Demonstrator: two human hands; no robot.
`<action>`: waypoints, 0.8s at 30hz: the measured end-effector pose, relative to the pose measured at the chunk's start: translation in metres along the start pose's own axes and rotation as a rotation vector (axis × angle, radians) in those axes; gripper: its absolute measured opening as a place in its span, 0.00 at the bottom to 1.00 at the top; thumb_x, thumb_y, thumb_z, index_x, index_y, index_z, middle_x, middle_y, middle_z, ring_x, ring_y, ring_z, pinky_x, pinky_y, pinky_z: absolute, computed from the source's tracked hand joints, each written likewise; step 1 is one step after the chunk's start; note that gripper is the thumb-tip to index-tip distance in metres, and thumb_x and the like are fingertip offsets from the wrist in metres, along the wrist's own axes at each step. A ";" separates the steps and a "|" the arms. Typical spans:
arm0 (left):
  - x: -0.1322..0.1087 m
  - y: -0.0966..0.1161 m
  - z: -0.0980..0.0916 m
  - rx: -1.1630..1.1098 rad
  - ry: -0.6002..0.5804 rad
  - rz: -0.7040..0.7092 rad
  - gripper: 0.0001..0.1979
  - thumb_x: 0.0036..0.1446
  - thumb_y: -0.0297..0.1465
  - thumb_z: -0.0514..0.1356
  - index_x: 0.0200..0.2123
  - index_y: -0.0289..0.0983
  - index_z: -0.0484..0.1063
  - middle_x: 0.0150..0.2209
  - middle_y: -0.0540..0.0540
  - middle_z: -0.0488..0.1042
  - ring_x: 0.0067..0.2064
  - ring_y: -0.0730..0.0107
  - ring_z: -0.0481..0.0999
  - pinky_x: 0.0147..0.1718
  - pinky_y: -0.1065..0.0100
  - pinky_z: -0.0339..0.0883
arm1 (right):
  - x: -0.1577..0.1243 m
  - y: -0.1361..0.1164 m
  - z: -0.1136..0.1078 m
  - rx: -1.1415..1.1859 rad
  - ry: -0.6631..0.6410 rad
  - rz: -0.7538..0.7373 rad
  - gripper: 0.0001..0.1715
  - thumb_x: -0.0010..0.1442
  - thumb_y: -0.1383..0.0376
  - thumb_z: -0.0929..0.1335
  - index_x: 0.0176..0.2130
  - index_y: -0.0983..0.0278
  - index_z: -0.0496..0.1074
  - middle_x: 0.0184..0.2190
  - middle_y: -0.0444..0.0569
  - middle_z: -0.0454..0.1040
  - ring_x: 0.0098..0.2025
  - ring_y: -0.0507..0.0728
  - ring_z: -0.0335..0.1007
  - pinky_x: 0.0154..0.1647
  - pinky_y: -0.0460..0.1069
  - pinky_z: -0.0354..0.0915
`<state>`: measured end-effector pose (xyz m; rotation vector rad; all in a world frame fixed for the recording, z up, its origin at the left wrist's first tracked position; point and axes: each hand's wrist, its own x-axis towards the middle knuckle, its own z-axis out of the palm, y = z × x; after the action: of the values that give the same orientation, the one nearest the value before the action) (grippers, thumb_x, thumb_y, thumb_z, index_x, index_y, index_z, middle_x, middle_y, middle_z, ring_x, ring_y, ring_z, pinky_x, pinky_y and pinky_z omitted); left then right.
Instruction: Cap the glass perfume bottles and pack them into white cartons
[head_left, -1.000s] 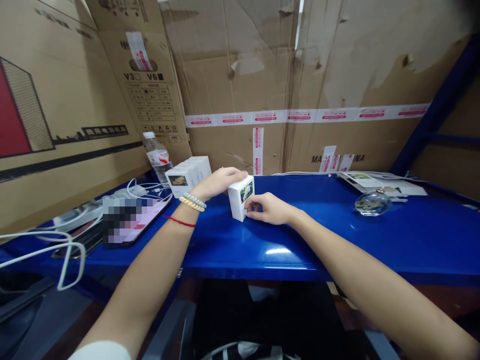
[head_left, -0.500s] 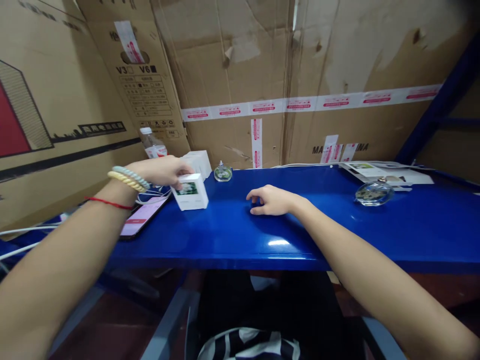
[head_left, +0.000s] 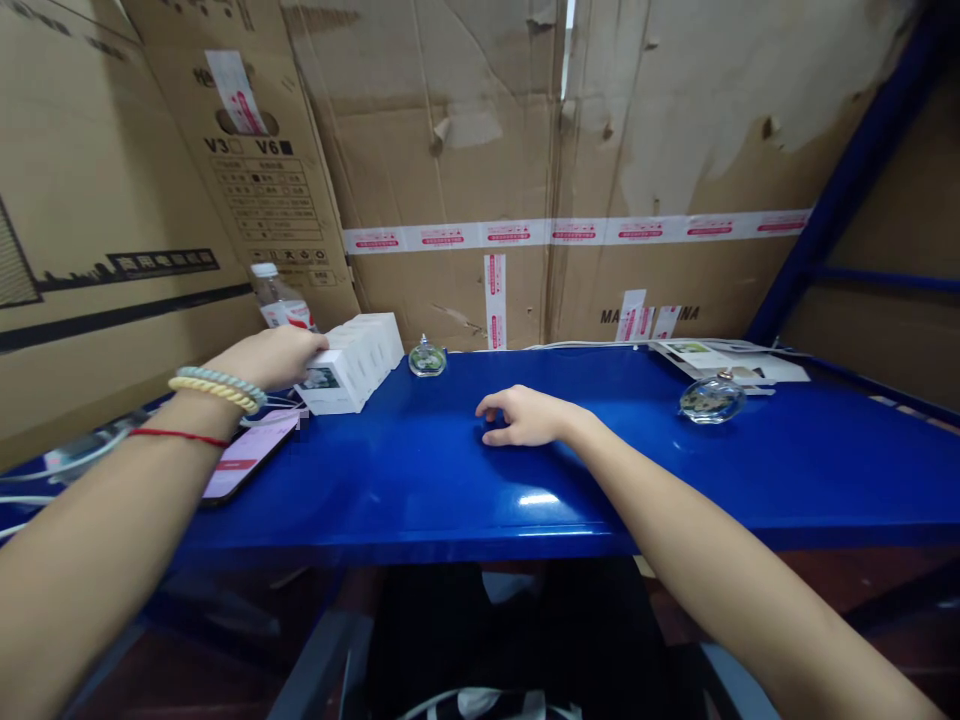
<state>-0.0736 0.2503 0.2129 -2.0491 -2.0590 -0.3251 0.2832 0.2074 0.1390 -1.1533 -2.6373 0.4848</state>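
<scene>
My left hand [head_left: 279,357] has its fingers closed on the upper edge of a small white box [head_left: 328,390] with a dark green picture on its front. That box stands upright at the near end of a row of white boxes [head_left: 381,338], seemingly touching them. My right hand [head_left: 521,416] rests on the blue table, fingers loosely bent and a gap between thumb and forefinger, holding nothing. Beyond it to the left stands a glass perfume bottle [head_left: 427,358] with a green design. Another clear perfume bottle [head_left: 712,398] is off to the right.
A phone with a lit pink screen [head_left: 255,455] lies below my left wrist, among white cables. Behind that hand stands a capped plastic bottle [head_left: 279,298]. Flattened printed card [head_left: 772,368] lies at the back right. Cardboard walls [head_left: 450,170] enclose the blue table [head_left: 420,490].
My left hand has carried the white box left and back, up against the row of boxes. The right hand keeps its pose on the table. The view has shifted slightly.
</scene>
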 end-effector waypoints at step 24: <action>0.020 0.148 0.090 -0.557 0.130 -0.393 0.52 0.40 0.54 0.67 0.58 0.22 0.56 0.58 0.20 0.63 0.60 0.36 0.66 0.57 0.49 0.65 | -0.005 0.015 -0.013 -0.028 0.037 0.151 0.26 0.54 0.55 0.70 0.51 0.63 0.73 0.44 0.50 0.78 0.41 0.55 0.74 0.43 0.47 0.65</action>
<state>0.0744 0.2976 0.1342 -1.7796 -2.4759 -1.1812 0.3015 0.2161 0.1447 -1.3636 -2.5451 0.4507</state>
